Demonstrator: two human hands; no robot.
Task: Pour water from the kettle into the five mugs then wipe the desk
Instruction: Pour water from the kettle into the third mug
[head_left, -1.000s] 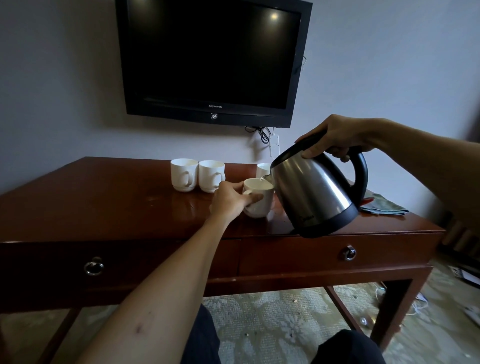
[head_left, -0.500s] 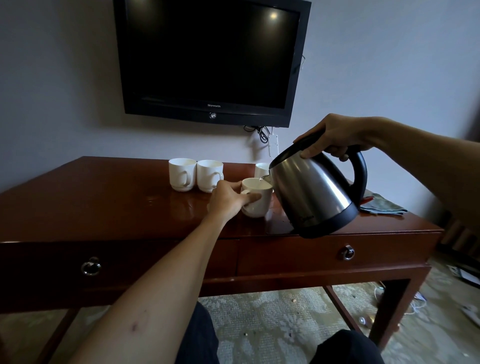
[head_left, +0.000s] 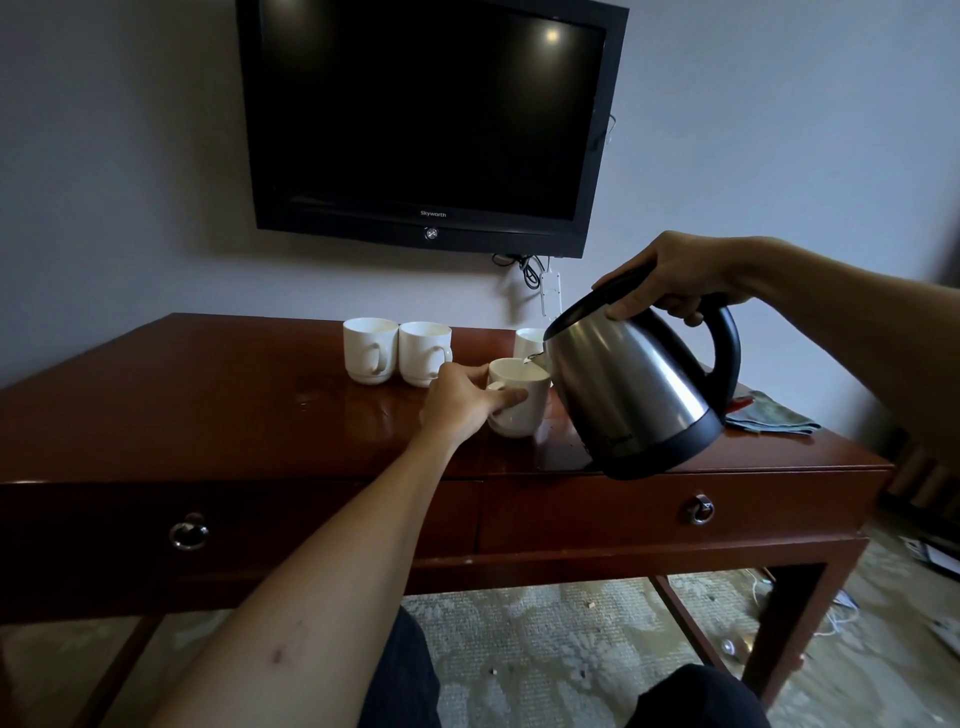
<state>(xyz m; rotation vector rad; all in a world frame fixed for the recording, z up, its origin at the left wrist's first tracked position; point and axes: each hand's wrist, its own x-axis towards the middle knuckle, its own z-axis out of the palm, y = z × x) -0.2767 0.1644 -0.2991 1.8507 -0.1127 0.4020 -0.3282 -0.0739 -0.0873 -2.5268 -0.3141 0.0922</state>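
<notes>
Two white mugs (head_left: 397, 352) stand touching at the desk's (head_left: 208, 405) rear. Left hand (head_left: 460, 402) grips the front mug (head_left: 519, 402), fingers curled round its side. Directly right, the kettle (head_left: 634, 384) hangs tilted leftward, spout over that mug's rim, a further mug (head_left: 529, 340) partly hidden behind. Right hand (head_left: 670, 278) clasps the handle from above. Cloth (head_left: 774, 418) lies far right, nearer the right hand.

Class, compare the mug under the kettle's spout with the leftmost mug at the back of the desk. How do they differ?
The mug under the spout is gripped by the left hand; the leftmost mug stands untouched. The first sits nearer the desk's front edge, alone; the leftmost stands further back, close beside another mug. Both are white, upright and handled.
</notes>
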